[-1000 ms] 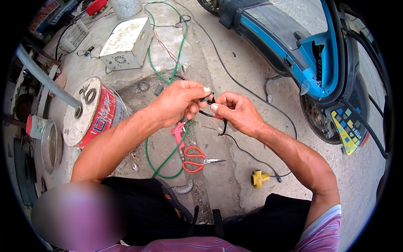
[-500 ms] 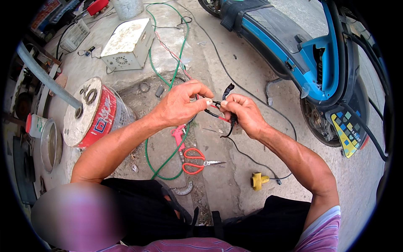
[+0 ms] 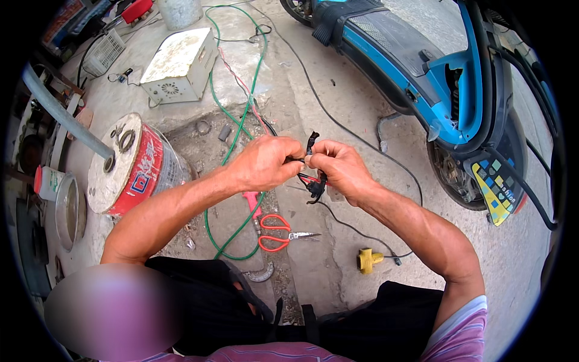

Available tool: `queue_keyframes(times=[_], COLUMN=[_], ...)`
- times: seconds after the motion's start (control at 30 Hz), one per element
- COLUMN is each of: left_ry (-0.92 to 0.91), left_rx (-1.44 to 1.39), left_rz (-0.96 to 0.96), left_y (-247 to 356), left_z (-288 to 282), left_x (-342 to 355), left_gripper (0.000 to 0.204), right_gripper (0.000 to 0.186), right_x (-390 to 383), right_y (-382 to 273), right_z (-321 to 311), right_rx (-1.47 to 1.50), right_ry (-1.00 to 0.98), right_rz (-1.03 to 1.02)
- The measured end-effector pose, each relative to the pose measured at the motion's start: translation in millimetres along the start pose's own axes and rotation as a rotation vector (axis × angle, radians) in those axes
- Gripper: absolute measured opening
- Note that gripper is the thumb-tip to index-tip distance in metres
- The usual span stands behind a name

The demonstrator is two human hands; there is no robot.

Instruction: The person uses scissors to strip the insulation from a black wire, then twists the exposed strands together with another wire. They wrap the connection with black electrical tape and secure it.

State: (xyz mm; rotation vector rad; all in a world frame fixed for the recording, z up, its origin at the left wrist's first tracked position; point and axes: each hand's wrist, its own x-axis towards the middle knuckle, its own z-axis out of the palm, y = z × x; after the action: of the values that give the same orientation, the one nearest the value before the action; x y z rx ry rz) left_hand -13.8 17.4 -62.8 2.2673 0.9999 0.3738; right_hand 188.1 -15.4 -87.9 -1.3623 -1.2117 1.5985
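Observation:
My left hand and my right hand pinch a dark wire between them, fingertips nearly touching. A black taped piece rises above my right hand, and a dark tangle with red and black wires hangs below the fingers. On the ground beneath my hands lie a pink tool, partly behind my left forearm, red-handled scissors, a green hose and a curved metal piece. A yellow object on a black cord is nearer my right forearm.
A blue scooter stands at the right. A white metal box, red-banded drum with a grey pipe, metal basin, plastic crate and grey bucket are at left and back.
Both hands have moved slightly down and drawn together on the wire. My left fingers have curled in more, and more of the dark tangle shows below my right hand.

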Motion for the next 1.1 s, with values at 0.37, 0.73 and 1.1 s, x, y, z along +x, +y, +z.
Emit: queue_keyframes(times=[0.37,0.73,1.1], left_ry=[0.093,0.406,0.423], left_rx=[-0.039,0.376,0.454], left_rz=[-0.011,0.224,0.006], left_y=[1.0,-4.6,5.5], left_z=[2.3,10.2,-1.6], left_x=[2.6,-0.7,-0.5], left_gripper=[0.018,0.017,0.030], right_gripper=[0.015,0.026,0.027], right_x=[-4.5,-13.4,-4.8], right_y=[1.9,-2.0,7.9], right_z=[2.5,-2.6,4.0], right_rx=[0.455,0.513,0.791], right_ry=[-0.127,-0.255,-0.285], right_rz=[0.034,0.286,0.326])
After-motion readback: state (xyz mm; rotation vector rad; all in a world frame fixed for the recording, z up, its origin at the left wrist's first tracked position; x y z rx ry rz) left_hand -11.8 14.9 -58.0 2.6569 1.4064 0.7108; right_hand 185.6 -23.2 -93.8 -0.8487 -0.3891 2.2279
